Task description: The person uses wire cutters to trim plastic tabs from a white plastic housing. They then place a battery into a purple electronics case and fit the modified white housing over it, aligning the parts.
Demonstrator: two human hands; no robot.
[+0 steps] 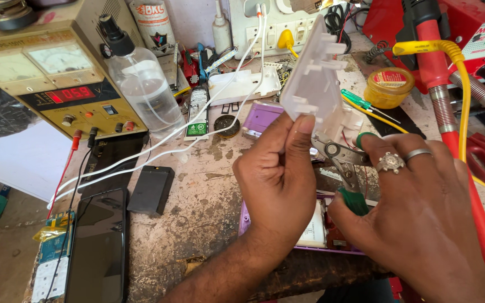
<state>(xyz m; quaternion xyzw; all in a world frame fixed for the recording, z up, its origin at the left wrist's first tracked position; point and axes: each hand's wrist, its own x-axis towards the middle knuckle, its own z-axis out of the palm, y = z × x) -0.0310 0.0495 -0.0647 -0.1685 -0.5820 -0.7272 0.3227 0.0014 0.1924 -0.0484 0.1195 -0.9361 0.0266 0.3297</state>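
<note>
White moulded plastic casing (312, 78), ribbed and clipped on its inner face, was up off the counter (197, 185) there, tilted on edge above the middle of the clutter. The left hand (279, 179) had it by the lower corner, thumb and fingers (304, 137) pinched tight on the edge. It looked light and stiff to me, thin-walled, the sort of shell whose little clips would snap if twisted, so the flat rim seemed the safest hold, and that was where the grip sat.

The right hand (416, 207), rings on two fingers, was wrapped around small green-handled metal pliers (341, 168), its grip closed on the handles. The nose pointed in under the casing's bottom edge; whether the tips bit on anything I couldn't tell, the casing hid it.

Just beneath both hands lay an opened purple device shell (315, 235) with a flat pale cell inside. To the left stood a clear plastic spray bottle with a black nozzle (141, 78) beside a beige bench power supply with a red readout (57, 84). A black slab phone (99, 252) lay at the near left edge, and a round yellow tub of paste (388, 87) sat off to the right.
</note>
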